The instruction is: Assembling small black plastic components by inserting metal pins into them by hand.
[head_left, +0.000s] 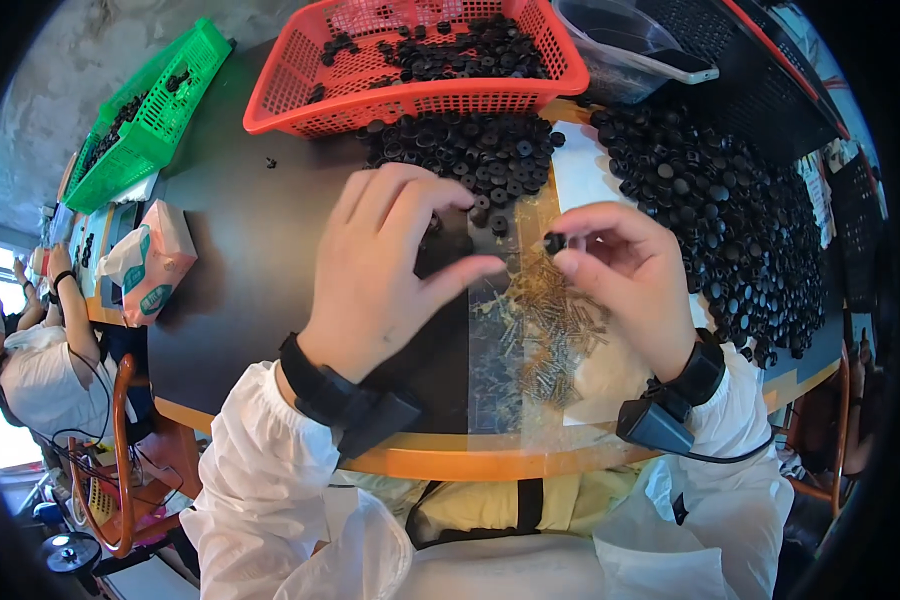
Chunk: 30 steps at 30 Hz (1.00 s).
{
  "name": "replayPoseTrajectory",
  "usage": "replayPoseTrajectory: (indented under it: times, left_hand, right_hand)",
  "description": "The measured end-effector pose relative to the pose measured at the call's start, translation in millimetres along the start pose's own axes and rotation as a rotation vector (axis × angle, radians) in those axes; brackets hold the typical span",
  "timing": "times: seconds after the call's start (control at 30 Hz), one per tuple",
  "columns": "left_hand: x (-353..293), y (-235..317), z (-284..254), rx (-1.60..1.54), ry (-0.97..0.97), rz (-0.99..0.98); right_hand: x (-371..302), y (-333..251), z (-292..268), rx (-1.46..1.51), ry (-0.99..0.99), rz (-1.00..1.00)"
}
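Observation:
My right hand (638, 285) is closed, thumb and fingertips pinching a small round black knob-like part (554, 242). My left hand (365, 265) is open and holds nothing, its thumb and fingers spread apart. Its fingertips are beside a heap of black discs with centre holes (500, 160). Between my hands and nearer me lies a loose pile of thin metal screws or pins (552, 335), partly on a clear sheet. To the right of my right hand spreads a large heap of smooth black round caps (715, 200).
Behind the discs stands a red basket (420, 97) with black parts inside. A green basket (160, 125) and a tissue pack (165, 262) are on the left. At the back right are a clear plastic tub (610, 55) and a black crate (750, 90). Another person (50, 365) works at far left.

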State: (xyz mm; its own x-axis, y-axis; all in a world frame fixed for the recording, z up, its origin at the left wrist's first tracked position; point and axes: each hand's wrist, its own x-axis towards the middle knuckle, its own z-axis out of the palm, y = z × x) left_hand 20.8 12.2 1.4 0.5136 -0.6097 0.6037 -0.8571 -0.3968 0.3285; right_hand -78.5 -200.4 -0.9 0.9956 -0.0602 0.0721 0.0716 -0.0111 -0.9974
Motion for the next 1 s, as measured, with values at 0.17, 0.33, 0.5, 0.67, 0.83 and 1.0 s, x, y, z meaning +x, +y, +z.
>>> replayPoseTrajectory:
  times: [0.17,0.33,0.5,0.67,0.83,1.0]
  left_hand:
    - [0,-5,-3,0.107,-0.102,-0.033]
    - [-4,-8,1,0.167,-0.158,-0.023]
    - [5,-11,-14,0.204,-0.128,-0.029]
    - [5,-17,-28,0.336,-0.198,-0.003]
    - [3,-19,-25,0.325,-0.17,0.006]
    - [5,-8,-22,0.185,-0.143,0.01]
  right_hand:
    - [5,2,-4,0.081,0.056,-0.074]
    - [2,3,-1,0.059,0.004,-0.07]
    - [2,0,0,0.039,0.021,-0.088]
    - [2,1,-1,0.032,0.009,-0.03]
    - [2,2,0,-0.023,0.0,-0.063]
    - [2,3,1,-0.059,-0.007,-0.08]
